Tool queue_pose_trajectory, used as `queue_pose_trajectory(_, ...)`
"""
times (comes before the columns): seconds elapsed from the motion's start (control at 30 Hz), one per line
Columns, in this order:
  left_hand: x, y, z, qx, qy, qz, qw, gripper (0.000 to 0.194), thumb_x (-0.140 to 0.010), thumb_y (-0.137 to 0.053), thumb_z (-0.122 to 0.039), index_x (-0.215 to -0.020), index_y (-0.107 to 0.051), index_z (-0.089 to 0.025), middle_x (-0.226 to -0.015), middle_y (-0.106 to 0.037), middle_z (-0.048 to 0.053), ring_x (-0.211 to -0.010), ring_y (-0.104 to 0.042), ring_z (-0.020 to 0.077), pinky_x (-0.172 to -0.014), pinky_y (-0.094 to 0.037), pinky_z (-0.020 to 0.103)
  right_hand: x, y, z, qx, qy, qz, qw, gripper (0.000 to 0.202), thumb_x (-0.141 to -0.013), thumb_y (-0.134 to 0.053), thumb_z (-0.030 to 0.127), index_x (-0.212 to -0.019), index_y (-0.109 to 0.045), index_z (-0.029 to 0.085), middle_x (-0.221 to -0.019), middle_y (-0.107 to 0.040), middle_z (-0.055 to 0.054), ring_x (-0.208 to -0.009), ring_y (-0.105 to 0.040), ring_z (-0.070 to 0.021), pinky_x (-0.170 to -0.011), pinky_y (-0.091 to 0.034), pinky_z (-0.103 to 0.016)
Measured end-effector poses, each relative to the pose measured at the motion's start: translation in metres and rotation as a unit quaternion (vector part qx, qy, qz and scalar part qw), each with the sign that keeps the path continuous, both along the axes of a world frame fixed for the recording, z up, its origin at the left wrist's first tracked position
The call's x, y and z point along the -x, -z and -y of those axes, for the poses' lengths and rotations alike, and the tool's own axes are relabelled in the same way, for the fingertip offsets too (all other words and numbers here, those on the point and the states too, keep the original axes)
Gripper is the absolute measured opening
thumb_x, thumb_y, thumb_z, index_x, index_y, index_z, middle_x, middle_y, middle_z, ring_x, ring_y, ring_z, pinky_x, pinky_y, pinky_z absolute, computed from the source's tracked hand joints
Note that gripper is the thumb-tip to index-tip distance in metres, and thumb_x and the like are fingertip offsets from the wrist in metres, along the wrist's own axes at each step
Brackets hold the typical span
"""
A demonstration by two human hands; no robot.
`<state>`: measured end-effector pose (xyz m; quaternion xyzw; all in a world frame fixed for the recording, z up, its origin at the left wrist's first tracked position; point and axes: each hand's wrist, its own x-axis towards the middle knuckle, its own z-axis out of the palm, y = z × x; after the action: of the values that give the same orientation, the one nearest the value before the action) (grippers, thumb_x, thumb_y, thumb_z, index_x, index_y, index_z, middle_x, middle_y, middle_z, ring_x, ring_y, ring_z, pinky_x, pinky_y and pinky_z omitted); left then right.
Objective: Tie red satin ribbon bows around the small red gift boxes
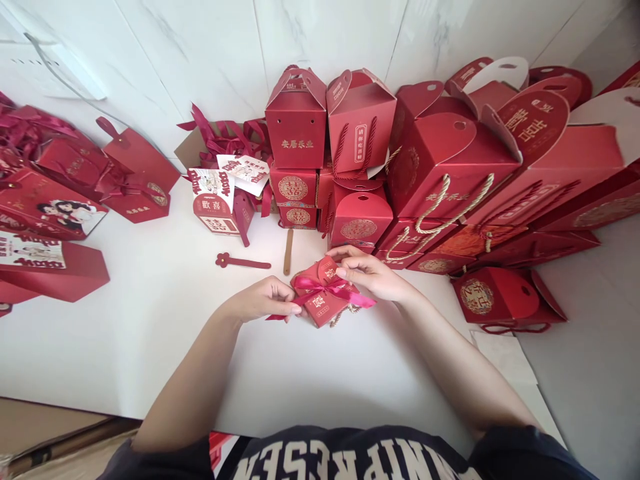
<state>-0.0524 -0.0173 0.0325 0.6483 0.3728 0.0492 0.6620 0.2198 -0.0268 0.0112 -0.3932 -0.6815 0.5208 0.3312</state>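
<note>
A small red gift box (323, 309) with gold lettering is held just over the white table, in front of my chest. A pink-red ribbon (327, 289) is tied in a bow across its top, and a bit of gold twisted cord (336, 320) shows under its near edge. My left hand (270, 299) pinches the box's left side, thumb beside a ribbon tail. On the far right corner, my right hand (367, 272) has its fingers curled round the box, thumb on top. The undersides of both grips are hidden.
Beyond my hands lie a red flower-ended strap (243, 262) and a brown wooden stick (289, 252). Stacked red gift boxes (440, 167) line the wall at right. An open carton of ribbons (225, 143) stands behind a small box (223, 213). More red boxes (65, 207) crowd the left.
</note>
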Motion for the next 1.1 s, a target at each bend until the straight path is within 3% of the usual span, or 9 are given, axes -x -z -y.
queue_pose_trajectory(0.1, 0.002, 0.0, -0.001, 0.002, 0.029, -0.02, 0.999, 0.034, -0.075, -0.07, -0.044, -0.056, -0.066, -0.017, -0.057, -0.062, 0.003, -0.068, -0.065, 0.0205, -0.057, -0.048, 0.028, 0.002, -0.004, 0.003, 0.007, -0.007, 0.001, 1.0, 0.042, -0.093, -0.054, 0.048, -0.063, -0.059, 0.018, -0.125, -0.054, -0.006, -0.125, -0.051, -0.0206, -0.109, -0.036, -0.037)
queue_pose_trajectory(0.23, 0.009, 0.002, -0.002, 0.023, 0.083, -0.051, 0.995, 0.027, -0.069, -0.077, -0.043, -0.058, -0.071, -0.019, -0.076, -0.073, 0.008, -0.091, -0.07, 0.0278, -0.07, -0.053, 0.03, 0.002, -0.011, 0.006, 0.014, -0.024, -0.003, 1.0, 0.037, -0.096, -0.049, 0.047, -0.077, -0.066, 0.02, -0.127, -0.054, -0.005, -0.126, -0.051, -0.0198, -0.111, -0.035, -0.037)
queue_pose_trajectory(0.3, 0.017, -0.001, -0.003, 0.007, 0.105, -0.082, 0.991, 0.026, -0.066, -0.078, -0.045, -0.06, -0.073, -0.02, -0.073, -0.073, 0.006, -0.085, -0.071, 0.0263, -0.067, -0.053, 0.028, 0.002, -0.013, 0.006, 0.018, -0.04, 0.0, 0.999, 0.035, -0.097, -0.047, 0.046, -0.082, -0.067, 0.022, -0.129, -0.054, -0.005, -0.127, -0.049, -0.0196, -0.111, -0.035, -0.037)
queue_pose_trajectory(0.4, 0.032, -0.011, -0.005, -0.054, 0.117, -0.134, 0.983, 0.027, -0.068, -0.075, -0.048, -0.069, -0.073, -0.021, -0.069, -0.07, 0.003, -0.07, -0.066, 0.0197, -0.06, -0.049, 0.025, 0.003, -0.016, 0.008, 0.021, -0.034, 0.002, 0.999, 0.038, -0.096, -0.049, 0.045, -0.071, -0.062, 0.02, -0.129, -0.053, -0.005, -0.127, -0.05, -0.0203, -0.108, -0.037, -0.037)
queue_pose_trajectory(0.47, 0.037, -0.019, -0.005, -0.129, 0.055, -0.154, 0.978, 0.028, -0.073, -0.071, -0.049, -0.081, -0.071, -0.021, -0.08, -0.07, 0.002, -0.075, -0.064, 0.0181, -0.061, -0.048, 0.024, 0.004, -0.016, 0.009, 0.016, -0.026, 0.001, 1.0, 0.039, -0.094, -0.054, 0.045, -0.065, -0.056, 0.018, -0.128, -0.053, -0.006, -0.128, -0.049, -0.0212, -0.107, -0.037, -0.037)
queue_pose_trajectory(0.57, 0.025, -0.02, 0.0, -0.272, -0.119, -0.124, 0.947, 0.027, -0.082, -0.063, -0.046, -0.095, -0.065, -0.023, -0.101, -0.066, 0.004, -0.091, -0.061, 0.0197, -0.07, -0.049, 0.026, 0.006, -0.015, 0.011, 0.006, -0.025, 0.012, 1.0, 0.034, -0.091, -0.06, 0.042, -0.067, -0.056, 0.018, -0.128, -0.053, -0.007, -0.13, -0.048, -0.0222, -0.106, -0.038, -0.038)
queue_pose_trajectory(0.67, -0.01, -0.008, 0.013, -0.386, -0.248, -0.043, 0.887, 0.021, -0.086, -0.061, -0.04, -0.082, -0.065, -0.02, -0.1, -0.062, 0.006, -0.095, -0.06, 0.0203, -0.086, -0.049, 0.034, 0.006, -0.012, 0.011, -0.006, -0.031, 0.017, 0.999, 0.028, -0.091, -0.059, 0.041, -0.074, -0.061, 0.019, -0.13, -0.052, -0.008, -0.128, -0.05, -0.022, -0.105, -0.039, -0.038)
queue_pose_trajectory(0.83, -0.055, 0.012, 0.034, -0.396, -0.231, -0.013, 0.888, 0.015, -0.082, -0.068, -0.034, -0.077, -0.067, -0.021, -0.119, -0.057, 0.007, -0.118, -0.054, 0.0244, -0.105, -0.041, 0.041, 0.005, -0.01, 0.009, -0.022, -0.04, 0.003, 0.999, 0.023, -0.093, -0.057, 0.039, -0.081, -0.063, 0.02, -0.129, -0.054, -0.008, -0.123, -0.053, -0.0211, -0.103, -0.041, -0.038)
queue_pose_trajectory(1.1, -0.056, 0.014, 0.037, -0.368, -0.22, -0.01, 0.903, 0.008, -0.079, -0.071, -0.029, -0.076, -0.07, -0.022, -0.123, -0.055, 0.005, -0.117, -0.057, 0.0232, -0.105, -0.044, 0.04, 0.004, -0.008, 0.006, -0.046, -0.05, 0.004, 0.998, 0.018, -0.093, -0.057, 0.034, -0.083, -0.063, 0.019, -0.125, -0.056, -0.009, -0.119, -0.055, -0.0215, -0.1, -0.043, -0.038)
